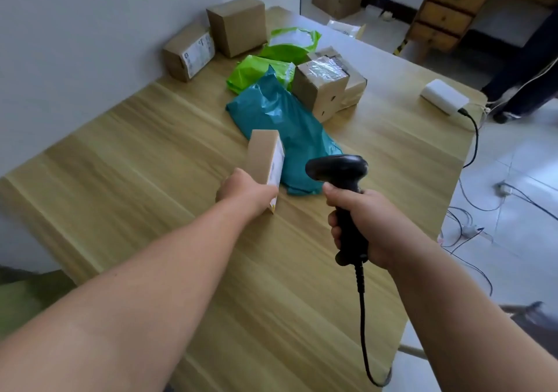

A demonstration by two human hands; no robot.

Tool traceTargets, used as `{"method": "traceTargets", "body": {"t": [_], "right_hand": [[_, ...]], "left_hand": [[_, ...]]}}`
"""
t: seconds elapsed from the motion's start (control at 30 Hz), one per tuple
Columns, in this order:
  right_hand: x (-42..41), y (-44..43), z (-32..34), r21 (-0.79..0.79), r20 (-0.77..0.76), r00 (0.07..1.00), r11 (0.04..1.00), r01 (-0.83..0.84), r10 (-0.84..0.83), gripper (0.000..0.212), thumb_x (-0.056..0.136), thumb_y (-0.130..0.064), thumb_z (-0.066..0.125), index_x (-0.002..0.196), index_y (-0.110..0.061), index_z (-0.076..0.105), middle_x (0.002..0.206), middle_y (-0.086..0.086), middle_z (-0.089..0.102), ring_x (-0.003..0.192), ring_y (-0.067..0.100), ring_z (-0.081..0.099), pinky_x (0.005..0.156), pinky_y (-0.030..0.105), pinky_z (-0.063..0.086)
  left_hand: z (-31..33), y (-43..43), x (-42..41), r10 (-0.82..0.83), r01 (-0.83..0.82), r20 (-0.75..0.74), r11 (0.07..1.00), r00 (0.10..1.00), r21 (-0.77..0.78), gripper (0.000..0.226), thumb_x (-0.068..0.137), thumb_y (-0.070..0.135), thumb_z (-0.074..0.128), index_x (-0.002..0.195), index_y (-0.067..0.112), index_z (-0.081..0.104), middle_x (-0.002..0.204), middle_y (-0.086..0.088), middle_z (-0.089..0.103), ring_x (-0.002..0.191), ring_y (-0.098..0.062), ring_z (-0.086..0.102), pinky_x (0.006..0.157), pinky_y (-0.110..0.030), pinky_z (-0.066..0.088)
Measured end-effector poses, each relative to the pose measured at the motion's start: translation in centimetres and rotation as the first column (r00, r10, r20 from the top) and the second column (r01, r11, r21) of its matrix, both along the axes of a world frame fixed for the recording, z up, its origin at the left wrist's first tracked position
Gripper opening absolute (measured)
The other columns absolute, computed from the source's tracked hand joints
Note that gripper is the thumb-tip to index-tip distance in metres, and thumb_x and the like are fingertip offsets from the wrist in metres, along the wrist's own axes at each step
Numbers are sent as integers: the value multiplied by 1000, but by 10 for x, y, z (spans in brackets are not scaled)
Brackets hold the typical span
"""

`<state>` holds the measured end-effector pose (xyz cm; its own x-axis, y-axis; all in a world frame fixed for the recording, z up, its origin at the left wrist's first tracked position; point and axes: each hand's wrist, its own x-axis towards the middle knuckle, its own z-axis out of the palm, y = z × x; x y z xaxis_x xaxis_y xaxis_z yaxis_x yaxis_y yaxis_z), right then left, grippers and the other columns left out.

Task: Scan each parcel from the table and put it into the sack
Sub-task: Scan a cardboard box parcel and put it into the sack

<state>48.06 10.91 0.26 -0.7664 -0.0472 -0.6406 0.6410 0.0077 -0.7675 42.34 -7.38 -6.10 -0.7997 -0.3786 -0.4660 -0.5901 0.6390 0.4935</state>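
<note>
Right hand (367, 225) grips scanner (338, 169); left hand (245, 192) clasps near end of small box (263, 153).

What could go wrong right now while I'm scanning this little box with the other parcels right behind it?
1. The left hand grips the small box only at its near end, so it might slip or tip.
2. The scanner in the right hand sits close to the teal bag, so it might read the wrong parcel.
3. The scanner cable trails across the table and may snag.
</note>
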Motion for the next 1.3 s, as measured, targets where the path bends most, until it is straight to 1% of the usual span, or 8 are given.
{"method": "traceTargets", "body": {"t": [0.13, 0.3, 0.37, 0.5, 0.67, 0.9, 1.07, 1.3], "right_hand": [[-1, -16, 12, -15, -17, 999, 999, -52, 51, 30, 90, -37, 69, 92, -11, 54, 55, 3, 54, 46, 18, 49, 51, 32, 42], [8, -57, 40, -74, -38, 986, 984, -164, 161, 32, 89, -37, 69, 92, -10, 53, 56, 3, 54, 45, 17, 49, 47, 28, 44], [16, -79, 53, -77, -56, 974, 972, -224, 220, 31, 90, -36, 68, 94, -9, 54, 56, 2, 55, 45, 16, 50, 46, 26, 45], [41, -126, 78, -37, -74, 939, 940, -338, 335, 34, 89, -37, 70, 100, -7, 57, 56, 2, 57, 47, 16, 52, 47, 26, 47], [77, -188, 108, -31, -86, 890, 891, -453, 449, 35, 88, -38, 71, 99, -6, 59, 57, 3, 57, 46, 16, 53, 46, 27, 47], [130, -258, 139, 6, -114, 820, 825, -565, 561, 32, 86, -39, 72, 87, -11, 57, 58, 2, 57, 46, 15, 52, 45, 25, 47], [163, -295, 152, 34, -147, 789, 800, -599, 597, 33, 86, -40, 72, 87, -11, 57, 58, 2, 57, 47, 15, 52, 46, 25, 48], [198, -339, 165, 42, -131, 762, 771, -635, 634, 32, 89, -39, 69, 84, -11, 54, 55, 3, 55, 43, 14, 50, 42, 24, 46]], "left_hand": [[5, -40, 22, 256, -252, 65, 819, 964, 516, 40, 77, 15, 59, 115, 3, 52, 103, -9, 65, 87, -22, 64, 75, -31, 53], [25, -96, 65, 389, -336, 88, 635, 917, 696, 25, 86, -2, 46, 108, 5, 55, 100, -11, 66, 76, -16, 63, 63, -29, 50], [40, -119, 82, 427, -334, 62, 598, 902, 729, 23, 87, -5, 43, 100, 6, 58, 97, -11, 66, 76, -16, 62, 66, -28, 51], [74, -167, 115, 515, -313, -16, 546, 857, 777, 30, 88, -7, 44, 113, 3, 57, 93, -9, 67, 76, -17, 61, 71, -28, 50], [106, -232, 164, 539, -291, -132, 627, 832, 723, 27, 87, -2, 53, 107, 14, 62, 94, -3, 68, 77, -13, 59, 77, -29, 42], [127, -311, 228, 598, -316, -202, 645, 775, 696, 18, 85, 1, 57, 90, 17, 65, 81, 4, 70, 70, -10, 58, 64, -25, 39], [133, -350, 265, 628, -324, -216, 629, 747, 707, 20, 86, 0, 57, 95, 17, 63, 93, -2, 70, 85, -14, 62, 72, -26, 43], [137, -383, 305, 673, -351, -198, 587, 713, 729, 20, 86, -3, 56, 90, 16, 61, 90, -3, 69, 81, -15, 62, 85, -33, 44]]}}
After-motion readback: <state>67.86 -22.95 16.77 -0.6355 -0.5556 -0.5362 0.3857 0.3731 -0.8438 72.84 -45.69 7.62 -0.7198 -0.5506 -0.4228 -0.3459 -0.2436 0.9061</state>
